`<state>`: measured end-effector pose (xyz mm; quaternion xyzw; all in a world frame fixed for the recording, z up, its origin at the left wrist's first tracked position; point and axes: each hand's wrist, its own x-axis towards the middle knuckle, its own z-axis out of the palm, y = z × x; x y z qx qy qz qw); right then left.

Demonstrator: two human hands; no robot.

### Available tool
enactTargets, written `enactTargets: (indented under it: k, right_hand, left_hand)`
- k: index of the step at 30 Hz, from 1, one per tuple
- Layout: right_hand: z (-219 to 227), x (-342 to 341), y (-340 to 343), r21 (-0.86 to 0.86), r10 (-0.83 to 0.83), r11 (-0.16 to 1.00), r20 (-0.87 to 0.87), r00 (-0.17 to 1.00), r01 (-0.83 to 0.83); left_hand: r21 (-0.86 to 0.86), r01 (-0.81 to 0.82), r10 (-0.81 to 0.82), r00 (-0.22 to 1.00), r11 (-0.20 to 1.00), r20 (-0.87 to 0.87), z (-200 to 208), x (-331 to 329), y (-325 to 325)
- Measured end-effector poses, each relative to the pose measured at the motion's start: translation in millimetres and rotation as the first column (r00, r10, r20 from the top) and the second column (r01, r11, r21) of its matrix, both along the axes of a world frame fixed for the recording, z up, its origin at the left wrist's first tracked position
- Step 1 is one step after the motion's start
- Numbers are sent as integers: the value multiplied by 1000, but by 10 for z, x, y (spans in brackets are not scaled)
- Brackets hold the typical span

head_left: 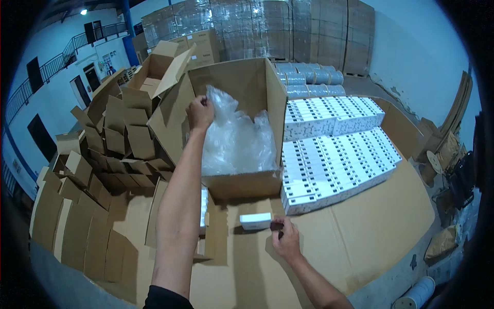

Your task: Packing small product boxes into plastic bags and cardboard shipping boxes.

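Warehouse work sat on a big brown cardboard sheet [355, 219]

Tall stacks of wrapped boxes [252, 31] stood along the back, and shiny grey rolls [314, 77] lay in front of them. Lots of open brown boxes [123, 121] were crowded together on the left side.

A large open box [242, 184] stood in the middle, with its mouth facing up. Inside it was a crinkly heap of clear plastic [234, 141]. The left hand [199, 112] was up at the box's left side. Its fingers were closed in a pinch, and they had hold of the top edge of the plastic. A black sleeve [167, 299] showed at the bottom of that arm.

The right hand [285, 238] was down low, in front of the large open box. Its fingers were bent and close together at the right end of a small white box [255, 221]. Something dark [277, 225] was by the fingertips, but I cannot tell if they gripped it or the small white box. That small white box lay on the cardboard, just in front of the large one.

On the right, many white boxes with dark squares [334, 167] stood in neat rows. More white things [204, 206] peeked out beside the left arm.
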<state>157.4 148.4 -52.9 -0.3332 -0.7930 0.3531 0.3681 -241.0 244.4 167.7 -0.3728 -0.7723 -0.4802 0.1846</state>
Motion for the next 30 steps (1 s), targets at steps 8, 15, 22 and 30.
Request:
enactTargets:
  k: [8,15,22,30]
  right_hand:
    - [-81,0,14,-48,28,998,-87,996,-32]
    - [-56,10,34,-3,7,1000,-99,995,-8]
    - [-72,6,28,-59,7,998,-163,987,-17]
    - [-24,-51,-46,-50,48,997,-156,987,-57]
  left_hand:
    - [-236,-130,77,972,963,-222,-67,235,-222]
    - [-350,-8,-11,999,937,-53,-271,337,-369]
    - [-162,-55,69,994,985,86,26,339,-283]
    - [61,13,-34,938,998,345,194,56,-481]
